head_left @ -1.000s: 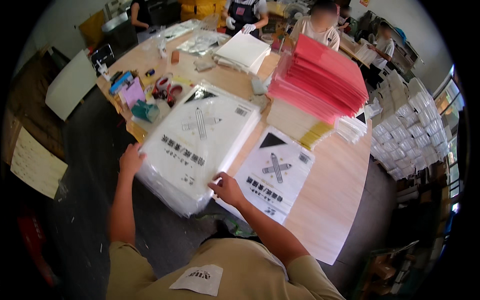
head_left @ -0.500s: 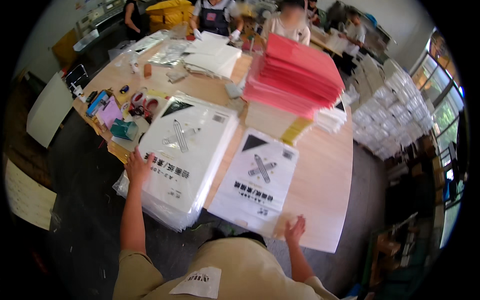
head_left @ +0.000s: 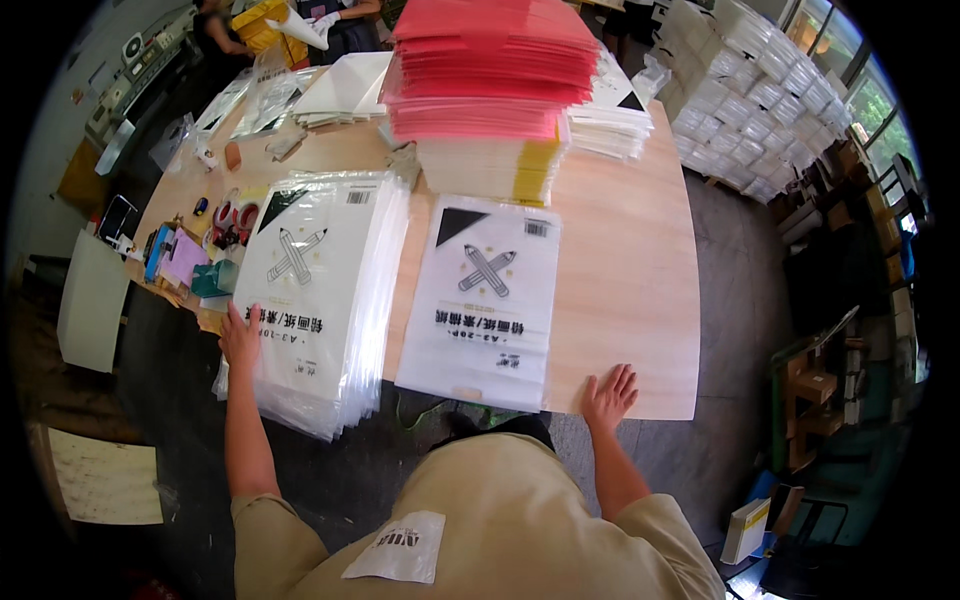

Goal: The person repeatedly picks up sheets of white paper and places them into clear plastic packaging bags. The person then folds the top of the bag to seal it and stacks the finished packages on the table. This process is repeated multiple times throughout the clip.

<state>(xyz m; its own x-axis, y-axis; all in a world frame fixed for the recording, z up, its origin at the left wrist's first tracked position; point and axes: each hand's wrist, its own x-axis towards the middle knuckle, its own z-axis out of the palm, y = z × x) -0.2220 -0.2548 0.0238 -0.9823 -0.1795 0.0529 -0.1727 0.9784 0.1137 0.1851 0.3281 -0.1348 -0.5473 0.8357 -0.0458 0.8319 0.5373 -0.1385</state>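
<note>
A thick stack of printed transparent plastic bags (head_left: 330, 250) lies on the table, its near end jutting past the front edge. My left hand (head_left: 240, 340) rests along the left side of this stack, fingers stretched out and not wrapped round anything. To the right, a single flat printed white bag (head_left: 480, 320) with a crossed-pencils drawing lies by itself. Beyond it rises a tall pile of red and pink sheets (head_left: 490, 60) on top of cream-coloured ones. My right hand (head_left: 610, 397) lies on the table's front edge, right of the single bag, open with fingers extended and holding nothing.
Tape rolls (head_left: 235, 215), a teal box (head_left: 213, 279) and small tools crowd the left side of the wooden table (head_left: 630, 260). White sheets (head_left: 345, 88) lie at the back. A person (head_left: 340, 25) stands beyond. Wrapped packs (head_left: 750, 90) are piled on the right.
My view has turned, shifting the table left and upward. My right hand has settled onto the table edge with its fingers spread. My left hand stays at the stack's side.
</note>
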